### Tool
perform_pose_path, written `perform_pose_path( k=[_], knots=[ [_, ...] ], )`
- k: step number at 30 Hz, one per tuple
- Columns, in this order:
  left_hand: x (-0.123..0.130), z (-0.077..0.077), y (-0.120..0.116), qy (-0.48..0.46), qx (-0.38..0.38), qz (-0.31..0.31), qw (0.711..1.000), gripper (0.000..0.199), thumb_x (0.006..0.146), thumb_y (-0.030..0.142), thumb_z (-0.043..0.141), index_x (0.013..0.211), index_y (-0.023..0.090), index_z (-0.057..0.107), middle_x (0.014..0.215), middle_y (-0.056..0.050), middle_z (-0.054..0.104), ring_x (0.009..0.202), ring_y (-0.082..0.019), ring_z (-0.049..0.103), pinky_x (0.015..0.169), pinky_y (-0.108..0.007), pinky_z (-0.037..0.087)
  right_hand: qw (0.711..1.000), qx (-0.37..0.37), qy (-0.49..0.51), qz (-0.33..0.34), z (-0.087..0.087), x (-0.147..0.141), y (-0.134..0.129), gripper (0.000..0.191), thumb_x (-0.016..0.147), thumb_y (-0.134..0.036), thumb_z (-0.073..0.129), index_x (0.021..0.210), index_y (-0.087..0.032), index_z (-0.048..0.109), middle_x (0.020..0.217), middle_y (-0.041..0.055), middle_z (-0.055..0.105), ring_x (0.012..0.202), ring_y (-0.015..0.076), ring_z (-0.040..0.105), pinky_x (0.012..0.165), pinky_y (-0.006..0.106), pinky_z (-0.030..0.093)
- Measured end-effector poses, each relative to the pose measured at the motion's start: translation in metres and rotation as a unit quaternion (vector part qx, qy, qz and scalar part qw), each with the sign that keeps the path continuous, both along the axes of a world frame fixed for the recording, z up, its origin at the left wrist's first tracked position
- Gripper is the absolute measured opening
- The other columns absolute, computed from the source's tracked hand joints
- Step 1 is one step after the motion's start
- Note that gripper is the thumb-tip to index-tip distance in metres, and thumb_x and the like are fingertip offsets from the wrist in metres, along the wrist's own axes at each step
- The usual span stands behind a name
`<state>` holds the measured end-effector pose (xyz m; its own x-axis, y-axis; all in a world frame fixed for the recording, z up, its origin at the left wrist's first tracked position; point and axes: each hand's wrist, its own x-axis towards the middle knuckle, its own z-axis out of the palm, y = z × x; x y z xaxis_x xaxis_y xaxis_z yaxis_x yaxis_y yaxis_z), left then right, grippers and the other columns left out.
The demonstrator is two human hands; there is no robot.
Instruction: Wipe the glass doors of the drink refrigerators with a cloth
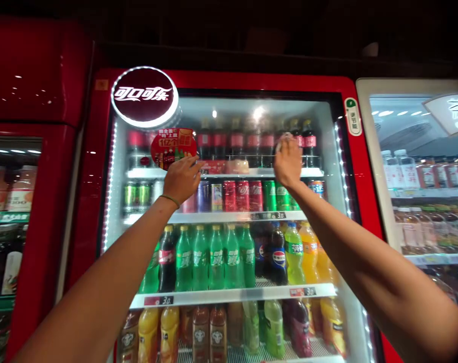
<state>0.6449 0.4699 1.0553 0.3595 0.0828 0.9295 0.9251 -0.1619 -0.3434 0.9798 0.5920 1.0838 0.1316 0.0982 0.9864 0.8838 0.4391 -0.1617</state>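
A glass-door drinks fridge (221, 80) with a red frame stands in front of me. My left hand (182, 177) is at the glass, just below a round red sticker (174, 146); its fingers are apart and nothing shows in them. Further right and slightly higher, my right hand (288, 160) is raised against the door with its fingers together. A bit of white cloth (287, 135) shows at its fingertips, mostly hidden by the hand. Behind the glass are cola bottles (236, 138), cans (243, 195) and green soda bottles (217, 257).
An oval lit sign (145, 97) juts out at the fridge's upper left. Another red fridge (32, 85) stands on the left and a white-framed fridge (376, 176) on the right. Juice bottles (149, 330) fill part of the lowest visible shelf.
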Motion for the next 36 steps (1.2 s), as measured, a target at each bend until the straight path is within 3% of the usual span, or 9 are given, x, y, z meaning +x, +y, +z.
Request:
perform_pose_path(
  k=[4,9,13,17,20,24,27,32,36],
  knots=[
    [-0.083,-0.005,-0.017,-0.089,0.037,0.023,0.995,0.049,0.1,0.038,0.046,0.145,0.024,0.058,0.155,-0.012,0.052,0.149,-0.034,0.041,0.123,-0.058,0.03,0.967,0.054,-0.249,0.025,-0.014,-0.088,-0.024,0.063,0.103,-0.035,0.025,0.165,-0.021,0.026,0.172,0.0018,0.024,0.161,0.0224,0.017,0.132,0.049,0.015],
    [-0.129,-0.018,-0.018,-0.085,0.012,0.054,0.995,0.06,0.104,0.045,0.037,0.161,0.027,0.035,0.169,-0.01,0.031,0.158,-0.034,0.025,0.128,-0.059,0.02,0.975,0.031,-0.22,-0.003,0.008,-0.076,-0.022,0.062,0.102,-0.031,0.027,0.164,-0.023,0.029,0.171,0.001,0.029,0.159,0.0233,0.022,0.132,0.053,0.018],
    [-0.136,-0.021,-0.014,-0.079,0.027,0.054,0.995,0.059,0.105,0.046,0.034,0.16,0.027,0.037,0.169,-0.009,0.032,0.158,-0.032,0.026,0.129,-0.057,0.02,0.998,0.013,-0.067,-0.013,0.013,-0.104,-0.027,0.063,0.105,-0.032,0.022,0.164,-0.012,0.024,0.173,0.0091,0.021,0.16,0.0285,0.017,0.131,0.056,0.019],
    [-0.138,-0.021,-0.011,-0.079,0.034,0.039,0.996,0.057,0.104,0.046,0.037,0.157,0.026,0.042,0.167,-0.01,0.036,0.157,-0.031,0.028,0.129,-0.057,0.021,0.946,0.074,-0.316,0.021,-0.013,-0.161,-0.04,0.064,0.105,-0.036,0.028,0.167,-0.021,0.016,0.173,0.0009,0.021,0.161,0.0231,0.016,0.133,0.05,0.017],
    [-0.14,-0.022,-0.007,-0.08,0.037,0.032,0.996,0.056,0.103,0.046,0.038,0.156,0.028,0.044,0.166,-0.009,0.039,0.156,-0.03,0.03,0.128,-0.056,0.022,0.905,0.085,-0.415,0.036,-0.009,-0.146,-0.035,0.065,0.104,-0.036,0.033,0.166,-0.033,0.014,0.172,-0.0076,0.023,0.16,0.0204,0.02,0.133,0.049,0.017],
    [-0.144,-0.025,0.0,-0.085,0.058,0.027,0.994,0.056,0.103,0.045,0.039,0.154,0.025,0.045,0.163,-0.012,0.041,0.155,-0.03,0.033,0.127,-0.055,0.025,0.978,0.082,-0.189,0.015,0.029,-0.102,-0.012,0.062,0.104,-0.033,0.029,0.165,-0.023,0.025,0.171,0.0017,0.028,0.158,0.0281,0.024,0.13,0.059,0.02],
    [-0.145,-0.027,0.005,-0.128,0.1,0.027,0.986,0.064,0.097,0.051,0.05,0.153,0.02,0.045,0.16,-0.017,0.042,0.153,-0.034,0.035,0.128,-0.056,0.023,0.989,0.099,-0.111,0.024,0.037,-0.13,-0.011,0.063,0.104,-0.034,0.026,0.165,-0.018,0.024,0.171,0.0076,0.029,0.158,0.0314,0.024,0.128,0.062,0.023],
    [-0.148,-0.028,0.008,-0.154,0.116,0.046,0.98,0.064,0.095,0.053,0.053,0.15,0.02,0.046,0.155,-0.018,0.047,0.15,-0.034,0.039,0.128,-0.058,0.021,0.931,0.142,-0.329,0.067,-0.001,-0.214,-0.039,0.062,0.103,-0.031,0.03,0.164,-0.019,0.03,0.17,0.0033,0.03,0.158,0.0253,0.025,0.132,0.051,0.02],
    [-0.15,-0.029,0.008,-0.14,0.125,0.056,0.981,0.06,0.097,0.051,0.052,0.148,0.021,0.047,0.153,-0.018,0.049,0.148,-0.033,0.041,0.126,-0.056,0.026,0.909,0.133,-0.389,0.07,0.005,-0.204,-0.039,0.061,0.104,-0.034,0.032,0.164,-0.025,0.028,0.17,-0.0004,0.029,0.158,0.023,0.025,0.132,0.05,0.018]
  ],
)
